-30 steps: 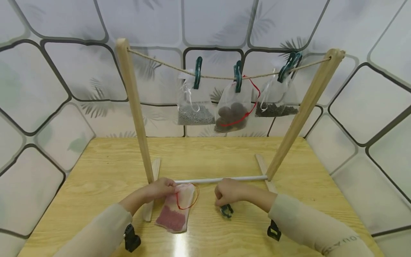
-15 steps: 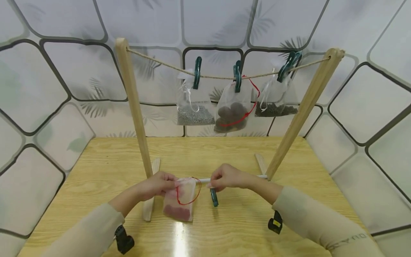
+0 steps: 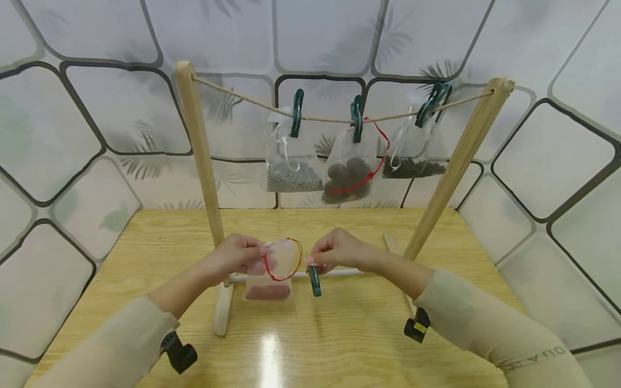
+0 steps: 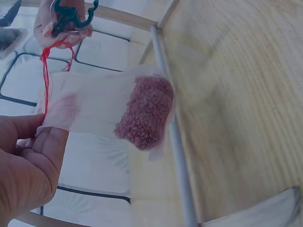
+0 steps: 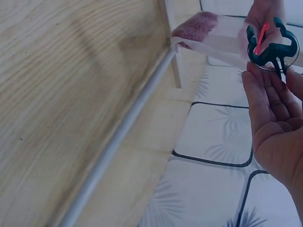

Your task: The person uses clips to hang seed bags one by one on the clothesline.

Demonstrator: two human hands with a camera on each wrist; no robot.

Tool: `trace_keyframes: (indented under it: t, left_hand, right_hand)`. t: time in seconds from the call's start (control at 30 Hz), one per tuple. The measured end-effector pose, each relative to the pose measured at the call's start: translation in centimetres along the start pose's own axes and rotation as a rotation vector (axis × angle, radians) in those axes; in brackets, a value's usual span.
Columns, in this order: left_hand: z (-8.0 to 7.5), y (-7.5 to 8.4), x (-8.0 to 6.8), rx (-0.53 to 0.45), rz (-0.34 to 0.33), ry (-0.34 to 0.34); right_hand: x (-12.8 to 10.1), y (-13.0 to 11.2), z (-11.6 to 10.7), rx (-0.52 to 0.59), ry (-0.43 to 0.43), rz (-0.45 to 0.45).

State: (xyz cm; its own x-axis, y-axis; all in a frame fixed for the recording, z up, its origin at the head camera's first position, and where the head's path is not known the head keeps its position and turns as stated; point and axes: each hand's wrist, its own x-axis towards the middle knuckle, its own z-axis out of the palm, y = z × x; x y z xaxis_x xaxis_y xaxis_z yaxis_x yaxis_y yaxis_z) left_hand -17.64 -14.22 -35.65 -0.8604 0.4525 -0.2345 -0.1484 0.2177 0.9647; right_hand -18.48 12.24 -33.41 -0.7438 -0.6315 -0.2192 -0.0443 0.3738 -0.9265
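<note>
My left hand (image 3: 237, 254) pinches the top edge of a sheer white drawstring bag (image 4: 102, 97), which hangs upright with pinkish-red grains (image 4: 147, 111) gathered at its bottom. A red drawstring (image 3: 283, 279) loops loosely from the bag's top on the right side. To the right of the bag, my right hand (image 3: 337, 250) pinches one end of a dark green clothespin (image 5: 272, 53), and its other end points down in the head view. Both hands are raised over the table, in front of the rack's white rod (image 3: 339, 272), with a small gap between bag and clothespin.
A cord (image 3: 237, 98) runs between two wooden posts (image 3: 200, 145). Green clothespins hold three sheer bags on it: one with grey grains (image 3: 293, 177), one with round brown things (image 3: 349, 178), one with dark grains (image 3: 414, 168). The wooden table (image 3: 339, 345) lies below; patterned panels (image 3: 582, 161) surround it.
My left hand has lifted the bag off the table, and it now hangs upright. My right hand has picked up the clothespin and carried it up and left, closer to the bag.
</note>
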Motion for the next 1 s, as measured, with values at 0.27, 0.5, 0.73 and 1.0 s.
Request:
trace_keyframes:
  t: [0.27,0.5,0.73,1.0]
  left_hand:
    - [-0.4,3.0,-1.0,-0.017,0.005,0.074]
    - [-0.3,5.4,-1.7,-0.028,0.044,0.198]
    - [-0.6,7.6,-2.5,0.113,0.195,0.376]
    - [-0.7,10.0,-3.1,0.292,0.311,0.554]
  right_hand:
    - [0.0,-2.3,-0.2,-0.003,0.037,0.008]
    - [-0.4,-4.8,-0.4,-0.007,0.063,0.036]
    - [-0.7,-7.7,-0.5,-0.047,0.084,0.019]
    - [-1.1,-10.9,-0.6,-0.066,0.115,-0.051]
